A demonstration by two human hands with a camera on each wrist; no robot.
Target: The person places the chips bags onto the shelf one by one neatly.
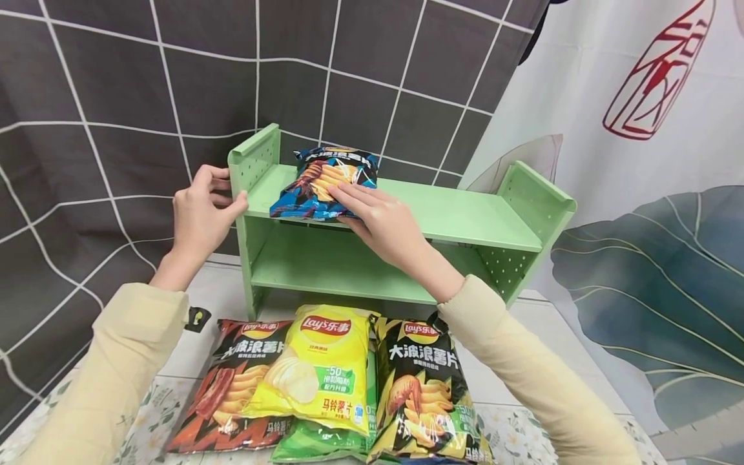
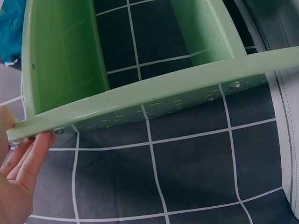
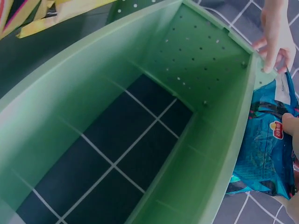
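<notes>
A blue potato chip bag (image 1: 316, 181) lies tilted over the front edge of the top board, toward the left of a green two-tier shelf (image 1: 465, 210). My right hand (image 1: 386, 223) holds that bag by its lower right part, fingers across the printed front. In the right wrist view, the thumb presses the back of the blue bag (image 3: 264, 149). My left hand (image 1: 203, 210) grips the front edge of the shelf's left side panel. Thumb and fingers sit on opposite faces of this panel in the left wrist view, where the green shelf (image 2: 140, 91) fills the upper part.
In front of the shelf lie a red chip bag (image 1: 244, 361), a yellow one (image 1: 325, 349) overlapping a green one (image 1: 320, 442), and a black one (image 1: 421, 381). A dark gridded cloth (image 1: 372, 64) hangs close behind. The lower board (image 1: 331, 261) sits under the blue bag.
</notes>
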